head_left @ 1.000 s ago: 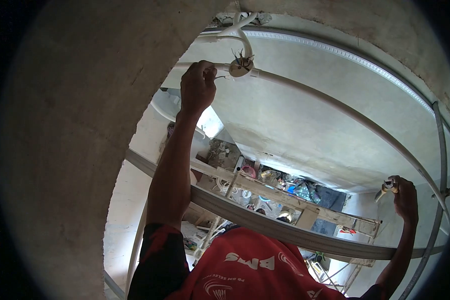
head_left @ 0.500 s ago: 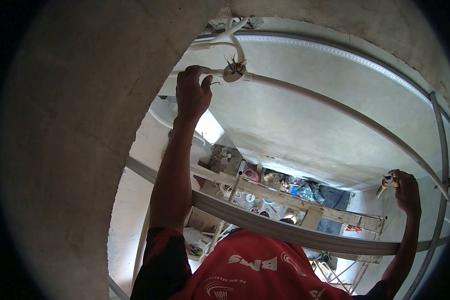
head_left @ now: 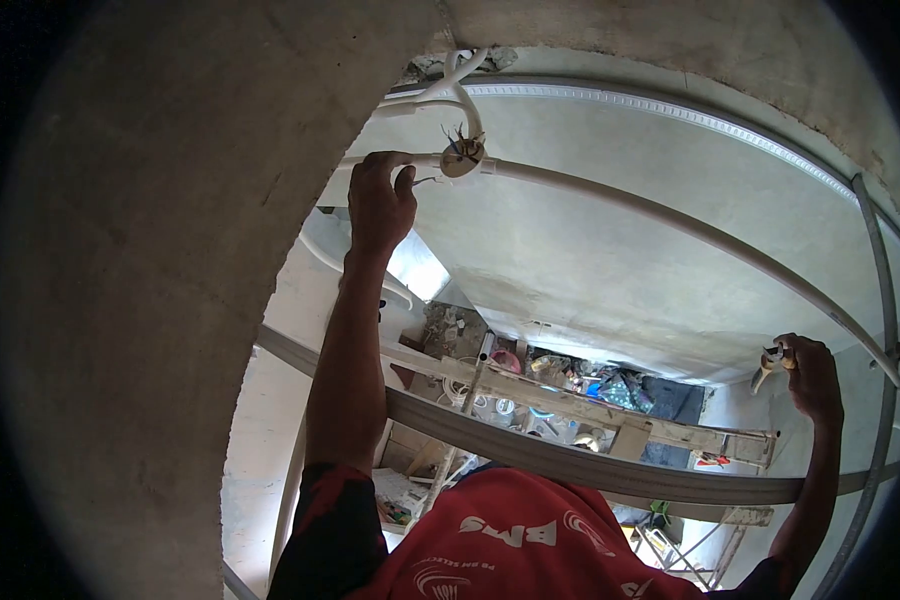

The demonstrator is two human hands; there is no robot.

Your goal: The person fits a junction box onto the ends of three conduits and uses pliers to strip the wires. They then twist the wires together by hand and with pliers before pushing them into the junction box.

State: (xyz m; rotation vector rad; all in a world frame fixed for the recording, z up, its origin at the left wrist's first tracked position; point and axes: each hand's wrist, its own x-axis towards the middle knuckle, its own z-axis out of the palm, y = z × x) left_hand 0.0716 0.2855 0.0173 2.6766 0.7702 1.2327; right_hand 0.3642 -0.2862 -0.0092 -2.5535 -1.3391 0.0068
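Note:
My left hand [head_left: 378, 215] is raised to a white conduit [head_left: 425, 160], fingers curled over it and thumb below, just left of a round junction box [head_left: 462, 157]. Several bare-ended wires [head_left: 458, 136] stick out of the box. A thin wire [head_left: 426, 180] shows beside my thumb tip. On the right, my right hand [head_left: 815, 378] is closed round a pair of pliers [head_left: 770, 362] with yellowish handles, apart from the wall and conduit. The long run of conduit [head_left: 660, 205] curves from the box down toward the right.
A rough concrete edge [head_left: 260, 230] fills the left side. A grey metal channel [head_left: 570, 462] crosses in front of my chest. Below are scaffold planks [head_left: 530, 392] and cluttered bags and buckets on the floor. A grey pipe [head_left: 885, 300] stands at the right.
The view has shifted slightly, so the junction box and my left hand sit a little lower and further left. Both hands keep about the same pose.

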